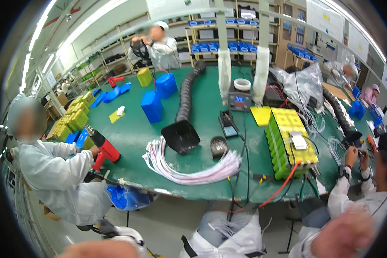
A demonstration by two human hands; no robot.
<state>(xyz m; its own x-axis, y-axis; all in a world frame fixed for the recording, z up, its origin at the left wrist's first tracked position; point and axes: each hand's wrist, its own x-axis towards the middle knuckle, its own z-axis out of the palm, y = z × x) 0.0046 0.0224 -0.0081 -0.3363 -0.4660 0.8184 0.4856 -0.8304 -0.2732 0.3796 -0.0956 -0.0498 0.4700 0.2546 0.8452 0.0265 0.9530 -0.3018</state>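
Observation:
My left hand (101, 250) is low at the bottom left edge, blurred and cut off, its fingers not distinguishable. My right hand (345, 234) is raised at the lower right, smeared by motion, its fingers unclear. Both are off the table. Ahead lies a curved bundle of white wires (189, 174). To its right stands a green and yellow battery pack (288, 144) with a red cable (284, 185) running off the near edge. Pliers (308, 187) lie beside the pack. Thin white wires (228, 228) rest across my lap.
A black fume hose (187, 96) ends in a hood above the wires. Behind are a soldering station (239, 102), iron holder (228, 124) and tip cleaner (219, 147). A co-worker at left holds a red heat gun (105, 146); another works at right. Blue packs (152, 106) stand further back.

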